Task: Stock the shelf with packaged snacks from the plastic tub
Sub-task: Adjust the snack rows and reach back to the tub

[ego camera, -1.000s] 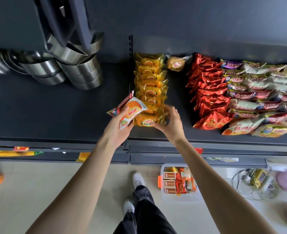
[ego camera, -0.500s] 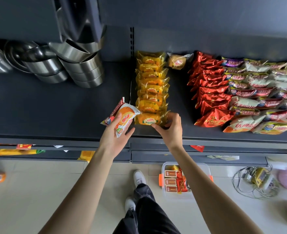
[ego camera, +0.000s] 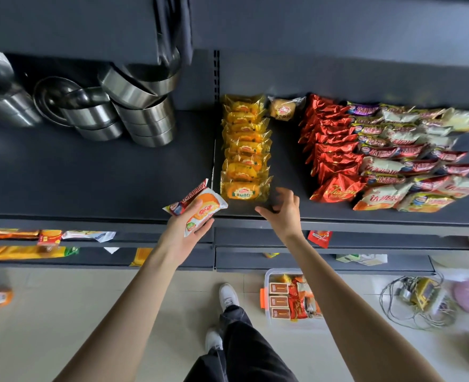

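The right hand [ego camera: 283,213] has left the front yellow packet [ego camera: 243,191] and is now open; the left hand [ego camera: 185,227] grips two snack packets [ego camera: 200,208].

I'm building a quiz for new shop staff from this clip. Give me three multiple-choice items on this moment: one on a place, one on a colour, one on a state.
1. Where is the plastic tub?
A. on the floor below the shelves
B. on the top shelf
C. in the left hand

2. What colour is the row of packets just beyond the right hand?
A. blue
B. yellow
C. green

3. What is the left hand doing?
A. hanging empty
B. gripping a steel bowl
C. holding white and orange snack packs

Key:
1 A, the tub sits on the tiled floor beside the person's shoe.
2 B, the packets run in a yellow line back along the shelf.
3 C, the fingers wrap the packs, while the right hand is open and empty.
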